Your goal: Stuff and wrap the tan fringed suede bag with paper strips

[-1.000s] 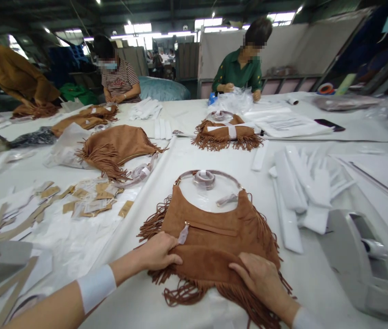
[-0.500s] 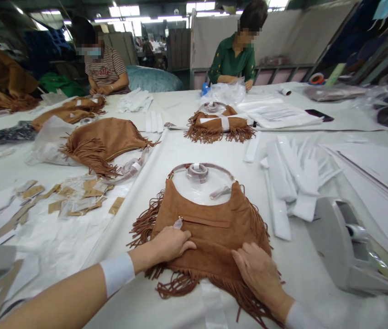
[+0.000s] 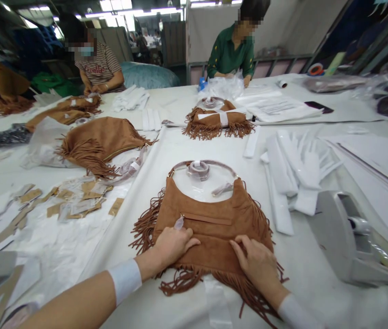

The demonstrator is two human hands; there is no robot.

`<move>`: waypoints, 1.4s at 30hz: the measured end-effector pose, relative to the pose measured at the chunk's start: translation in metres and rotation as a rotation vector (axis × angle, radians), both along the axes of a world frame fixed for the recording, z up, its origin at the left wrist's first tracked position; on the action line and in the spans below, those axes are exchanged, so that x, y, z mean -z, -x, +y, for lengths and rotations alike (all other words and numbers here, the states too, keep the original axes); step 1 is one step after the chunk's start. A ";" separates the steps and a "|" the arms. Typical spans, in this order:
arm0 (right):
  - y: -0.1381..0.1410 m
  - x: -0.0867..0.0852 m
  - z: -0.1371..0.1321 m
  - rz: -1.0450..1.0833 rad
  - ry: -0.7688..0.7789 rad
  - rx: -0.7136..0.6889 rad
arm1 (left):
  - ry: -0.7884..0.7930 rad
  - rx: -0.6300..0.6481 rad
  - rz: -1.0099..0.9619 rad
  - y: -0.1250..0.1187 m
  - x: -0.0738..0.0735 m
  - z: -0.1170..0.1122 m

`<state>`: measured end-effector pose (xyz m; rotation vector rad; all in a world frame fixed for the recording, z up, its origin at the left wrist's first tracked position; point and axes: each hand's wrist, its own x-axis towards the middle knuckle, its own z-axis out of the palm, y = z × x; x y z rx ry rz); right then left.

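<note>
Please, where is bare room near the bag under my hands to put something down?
White sheet shows between the bag and the tape dispenser, below the white strips. Another patch lies between the bag's handle and the farther bag. It is crowded to the left, around the paper labels.

Shirt word: a striped shirt at the upper left has a curly word on the chest, too blurry to read.
Paper: a white sheet at the upper right has rows of print, too small to read.
Tags: tan tags at the left have marks, too small to read.
</note>
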<state>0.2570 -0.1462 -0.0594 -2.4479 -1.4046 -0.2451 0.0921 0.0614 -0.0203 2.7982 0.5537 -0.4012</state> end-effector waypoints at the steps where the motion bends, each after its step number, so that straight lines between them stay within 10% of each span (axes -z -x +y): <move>1: 0.002 -0.003 -0.001 -0.013 0.008 -0.010 | -0.027 0.011 -0.048 0.004 -0.002 -0.001; 7: 0.004 -0.007 -0.007 -0.117 -0.085 0.061 | -0.225 -0.258 -0.375 0.044 0.007 -0.004; 15: -0.016 -0.012 -0.002 -0.058 -0.005 -0.079 | -0.033 -0.445 -0.603 0.063 0.038 -0.010; 28: -0.043 -0.025 0.044 0.145 0.239 -0.395 | 0.154 -0.574 -0.476 0.080 0.036 -0.001; 32: -0.045 -0.022 0.045 0.136 0.231 -0.422 | 0.147 -0.496 -0.254 0.075 0.015 0.012; 37: -0.044 -0.020 0.043 0.106 0.219 -0.433 | -0.275 -0.320 -0.031 0.062 -0.037 -0.001; 42: -0.044 -0.022 0.043 0.113 0.246 -0.445 | -0.078 0.253 -0.228 0.032 -0.043 -0.014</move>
